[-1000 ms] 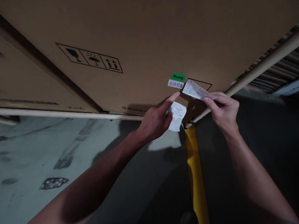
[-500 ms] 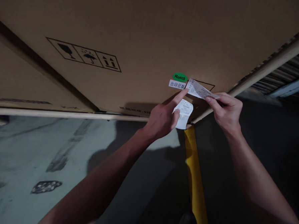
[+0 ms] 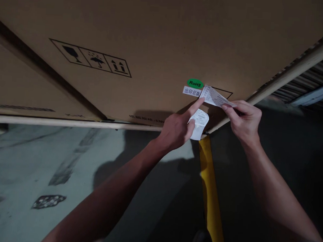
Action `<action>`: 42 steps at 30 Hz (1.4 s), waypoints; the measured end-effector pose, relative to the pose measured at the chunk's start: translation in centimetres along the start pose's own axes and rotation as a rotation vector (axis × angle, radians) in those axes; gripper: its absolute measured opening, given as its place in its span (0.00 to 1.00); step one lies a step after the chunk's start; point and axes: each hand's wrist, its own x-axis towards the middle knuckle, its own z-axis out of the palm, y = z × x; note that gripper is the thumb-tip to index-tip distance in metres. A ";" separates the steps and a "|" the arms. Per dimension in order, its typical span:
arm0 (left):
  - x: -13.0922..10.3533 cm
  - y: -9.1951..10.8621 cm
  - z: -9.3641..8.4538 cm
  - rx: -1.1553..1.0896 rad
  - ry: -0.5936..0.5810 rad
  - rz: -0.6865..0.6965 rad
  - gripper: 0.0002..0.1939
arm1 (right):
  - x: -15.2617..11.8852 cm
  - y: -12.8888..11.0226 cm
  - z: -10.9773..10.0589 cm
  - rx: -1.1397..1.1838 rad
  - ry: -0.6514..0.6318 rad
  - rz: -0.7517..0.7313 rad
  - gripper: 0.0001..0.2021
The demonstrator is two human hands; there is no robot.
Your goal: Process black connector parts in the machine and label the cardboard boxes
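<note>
A white printed label [image 3: 213, 96] lies slanted at the lower right of a big cardboard box [image 3: 155, 34], its left end against the box face. The fingers of my right hand [image 3: 244, 118] pinch its right end, which stands off the cardboard. With its index finger stretched out, my left hand [image 3: 178, 129] presses the label's left end. Under that hand's thumb, a second white label [image 3: 200, 119] hangs with a curled edge, held against the folded fingers, which are partly hidden. Just left of the slanted label are a green RoHS sticker [image 3: 195, 83] and a small white sticker with Chinese characters [image 3: 191, 90].
Printed handling symbols [image 3: 90, 57] mark the box face. A pale ledge [image 3: 69, 123] runs along its bottom edge. A yellow floor line [image 3: 212, 188] crosses the worn grey floor [image 3: 95, 150]. Stacked, ridged material [image 3: 310, 78] stands in shadow at the right.
Almost nothing differs. Both hands keep their places on the labels, and the view has shifted very slightly.
</note>
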 end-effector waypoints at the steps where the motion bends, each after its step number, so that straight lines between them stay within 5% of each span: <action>1: 0.1 0.0 -0.1 0.004 -0.008 -0.012 0.33 | 0.0 0.0 0.0 -0.003 0.000 -0.001 0.09; 16: 1.2 1.2 -0.6 -0.016 0.027 0.009 0.33 | 0.0 -0.3 0.0 0.002 0.003 -0.041 0.11; 26: 1.7 1.2 0.5 -0.073 0.086 0.064 0.37 | 0.5 -1.9 -0.1 -0.224 0.000 0.103 0.29; 33: 1.7 0.9 0.6 -0.120 0.096 0.029 0.38 | 0.6 -2.9 0.4 -0.389 0.071 0.136 0.30; 42: 1.6 1.0 0.4 0.013 0.070 -0.055 0.37 | -0.3 -2.5 0.3 -0.304 0.078 0.090 0.31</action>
